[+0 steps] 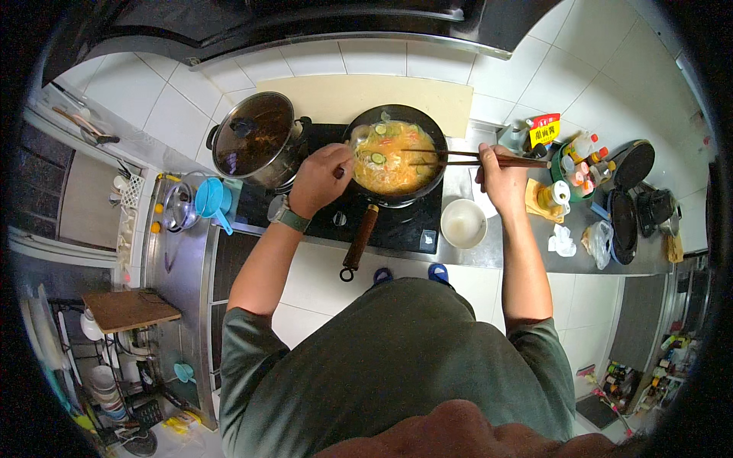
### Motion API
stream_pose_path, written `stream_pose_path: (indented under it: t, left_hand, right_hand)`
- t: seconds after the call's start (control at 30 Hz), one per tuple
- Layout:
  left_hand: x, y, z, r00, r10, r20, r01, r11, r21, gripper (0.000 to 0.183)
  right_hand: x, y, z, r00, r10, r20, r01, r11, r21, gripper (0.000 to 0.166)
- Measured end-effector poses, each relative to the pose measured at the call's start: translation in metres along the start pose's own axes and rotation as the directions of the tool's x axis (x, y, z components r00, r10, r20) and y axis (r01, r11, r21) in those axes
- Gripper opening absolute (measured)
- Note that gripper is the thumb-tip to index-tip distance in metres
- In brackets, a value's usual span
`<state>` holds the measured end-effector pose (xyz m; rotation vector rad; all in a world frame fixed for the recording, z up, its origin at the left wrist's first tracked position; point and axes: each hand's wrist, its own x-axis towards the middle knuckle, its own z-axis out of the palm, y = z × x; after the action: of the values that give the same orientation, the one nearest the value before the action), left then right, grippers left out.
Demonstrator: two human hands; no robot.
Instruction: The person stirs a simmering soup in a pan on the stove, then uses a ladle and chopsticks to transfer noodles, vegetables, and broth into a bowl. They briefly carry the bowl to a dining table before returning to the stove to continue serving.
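Note:
A black frying pan (440, 129) with a wooden handle (362, 237) sits on the black cooktop (309, 220). Noodles in orange broth (389, 172) fill it, with cucumber slices (378, 158) and red bits among them. My right hand (504, 177) grips a pair of long wooden chopsticks (458, 153), their tips over the noodles. At the pan's left rim, my left hand (323, 177) is closed around a utensil whose dark handle end shows by the fingers. A metal ladle or spoon head (359, 135) lies just beyond that hand, apparently part of the same utensil.
Left of the pan stands a lidded steel pot (257, 137). A white bowl (464, 223) rests by the cooktop's right edge. Farther right are a green basket of seasoning bottles (581, 166), a can (552, 196) and dark pans (623, 226). Blue dipper (213, 197) at left.

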<state>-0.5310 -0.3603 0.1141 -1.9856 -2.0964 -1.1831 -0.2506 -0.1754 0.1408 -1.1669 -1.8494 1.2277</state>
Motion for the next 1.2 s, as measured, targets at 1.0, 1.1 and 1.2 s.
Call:
stream_pose_path:
  t: [1.0,1.1,1.2]
  left_hand:
    - [-0.048,-0.034,0.013,0.513,-0.757,0.406,0.579,-0.044,-0.814,0.041]
    - [-0.047,-0.011,0.000,0.442,-0.784,0.435,0.642,-0.061,-0.764,0.038]
    - [-0.054,-0.018,-0.008,0.433,-0.729,0.530,0.626,-0.180,-0.759,0.033]
  right_hand:
    - [-0.047,0.038,0.012,0.980,-0.140,0.142,0.146,0.989,-0.034,0.021]
    - [-0.051,0.041,0.006,0.976,-0.139,0.167,0.145,0.989,-0.029,0.019]
    - [-0.055,0.041,0.002,0.962,-0.184,0.200,0.204,0.975,-0.082,0.017]
